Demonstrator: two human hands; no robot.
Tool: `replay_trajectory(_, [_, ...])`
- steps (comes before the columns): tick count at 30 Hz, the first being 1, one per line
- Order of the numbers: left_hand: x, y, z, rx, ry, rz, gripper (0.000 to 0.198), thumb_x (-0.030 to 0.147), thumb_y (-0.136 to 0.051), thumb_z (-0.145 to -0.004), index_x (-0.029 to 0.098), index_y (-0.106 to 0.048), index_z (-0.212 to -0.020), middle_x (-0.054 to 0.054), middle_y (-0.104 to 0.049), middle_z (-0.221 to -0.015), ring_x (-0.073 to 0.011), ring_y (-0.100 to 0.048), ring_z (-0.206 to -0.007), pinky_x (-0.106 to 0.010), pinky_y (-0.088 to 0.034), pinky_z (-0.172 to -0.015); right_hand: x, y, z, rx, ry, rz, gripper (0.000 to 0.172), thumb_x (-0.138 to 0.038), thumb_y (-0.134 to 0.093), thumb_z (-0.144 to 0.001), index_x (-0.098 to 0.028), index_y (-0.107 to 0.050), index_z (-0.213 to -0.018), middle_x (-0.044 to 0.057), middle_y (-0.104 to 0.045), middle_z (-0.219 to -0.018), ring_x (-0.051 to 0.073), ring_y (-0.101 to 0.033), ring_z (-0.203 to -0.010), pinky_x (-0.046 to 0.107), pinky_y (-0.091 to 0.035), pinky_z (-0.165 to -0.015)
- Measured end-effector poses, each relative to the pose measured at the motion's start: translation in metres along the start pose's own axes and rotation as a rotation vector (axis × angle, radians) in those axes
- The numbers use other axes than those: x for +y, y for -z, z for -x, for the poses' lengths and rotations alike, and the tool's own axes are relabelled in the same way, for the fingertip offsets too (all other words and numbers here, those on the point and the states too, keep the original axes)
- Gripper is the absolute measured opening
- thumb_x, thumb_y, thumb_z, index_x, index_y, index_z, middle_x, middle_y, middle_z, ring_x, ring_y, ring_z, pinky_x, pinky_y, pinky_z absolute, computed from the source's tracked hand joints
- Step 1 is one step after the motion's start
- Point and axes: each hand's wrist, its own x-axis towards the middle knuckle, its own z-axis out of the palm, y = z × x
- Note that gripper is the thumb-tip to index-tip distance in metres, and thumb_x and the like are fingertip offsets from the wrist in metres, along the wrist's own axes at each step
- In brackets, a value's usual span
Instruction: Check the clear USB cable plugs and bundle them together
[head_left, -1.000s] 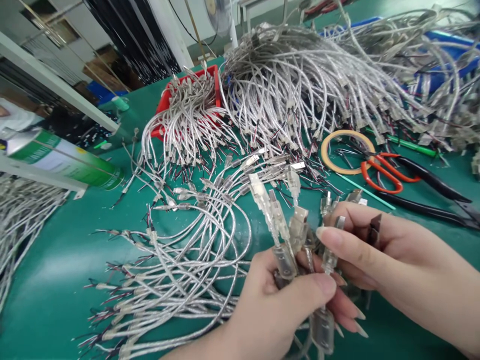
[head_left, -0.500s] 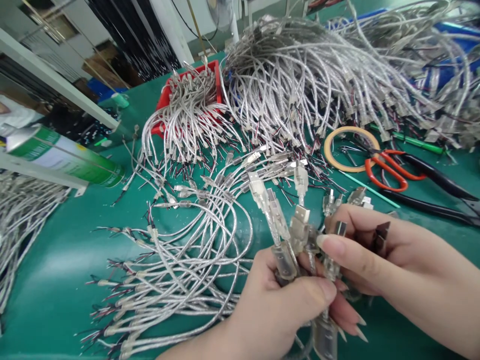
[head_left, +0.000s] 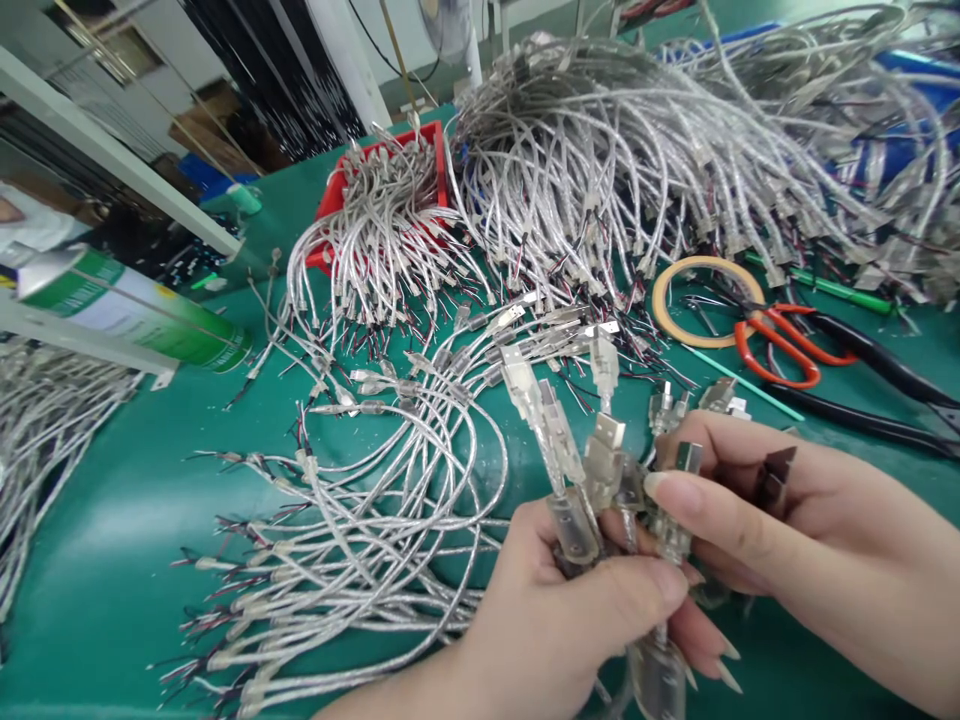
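Observation:
My left hand (head_left: 577, 610) is wrapped round several clear-sheathed cables, whose USB plugs (head_left: 606, 445) stick up above the thumb. At the right, my right hand (head_left: 795, 540) pinches more USB connectors (head_left: 686, 470) between thumb and fingers, close against the left hand's bunch. A dark flat piece (head_left: 776, 475) shows by the right fingers. Clear ferrite-like sleeves (head_left: 656, 680) hang below the left hand. Left of the hands, a spread of silvery cables (head_left: 390, 550) with stripped wire ends lies on the green table (head_left: 97, 490).
A red bin (head_left: 442, 165) full of cables stands behind, beside a large cable heap (head_left: 585, 150). A tape roll (head_left: 664, 310), orange-handled scissors (head_left: 787, 370) and black-handled pliers (head_left: 885, 355) lie right. A spray can (head_left: 142, 310) and more cables (head_left: 52, 440) are left.
The view has shifted very slightly, so things sit a little further right. Both hands keep nearly the same hold on the connectors.

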Motion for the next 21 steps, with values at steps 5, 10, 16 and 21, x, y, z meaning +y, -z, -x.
replay_trajectory(5, [0.0046, -0.0030, 0.0000, 0.015, 0.019, 0.000, 0.020, 0.031, -0.076, -0.069, 0.013, -0.070, -0.069, -0.002, -0.064, -0.059, -0.0094, -0.059, -0.051, -0.018, -0.048, -0.052, -0.0009, -0.0013, 0.0003, 0.148, -0.010, -0.007, 0.047, -0.072, -0.074, -0.070, -0.028, -0.057, -0.072, -0.001, -0.056, -0.053, 0.020, -0.055, -0.048, 0.031, -0.044, -0.041])
replay_trajectory(10, [0.0079, -0.0059, 0.0008, 0.010, -0.002, -0.034, 0.014, 0.026, -0.071, -0.068, 0.013, -0.067, -0.064, -0.002, -0.063, -0.059, -0.0094, -0.057, -0.052, -0.019, -0.046, -0.053, 0.0008, -0.0010, 0.0007, 0.162, 0.006, -0.029, 0.048, -0.074, -0.072, -0.071, -0.027, -0.059, -0.074, -0.001, -0.052, -0.054, 0.019, -0.053, -0.050, 0.029, -0.043, -0.041])
replay_trajectory(16, [0.0069, -0.0035, 0.0016, 0.053, 0.005, -0.066, 0.013, 0.025, -0.071, -0.066, 0.013, -0.068, -0.065, -0.003, -0.064, -0.059, -0.0107, -0.058, -0.052, -0.022, -0.047, -0.055, -0.0024, 0.0007, 0.0005, -0.028, -0.004, -0.067, 0.039, -0.062, -0.070, -0.083, -0.026, -0.061, -0.072, -0.005, -0.048, -0.053, 0.009, -0.033, -0.042, 0.023, -0.029, -0.038])
replay_trajectory(21, [0.0048, -0.0013, 0.0017, 0.035, -0.008, -0.001, 0.021, 0.029, -0.079, -0.067, 0.014, -0.065, -0.068, -0.003, -0.066, -0.060, -0.0105, -0.059, -0.053, -0.023, -0.048, -0.059, 0.0016, 0.0073, 0.0009, -0.126, -0.044, -0.073, 0.037, -0.060, -0.068, -0.086, -0.026, -0.064, -0.072, -0.004, -0.052, -0.051, 0.009, -0.028, -0.045, 0.021, -0.021, -0.040])
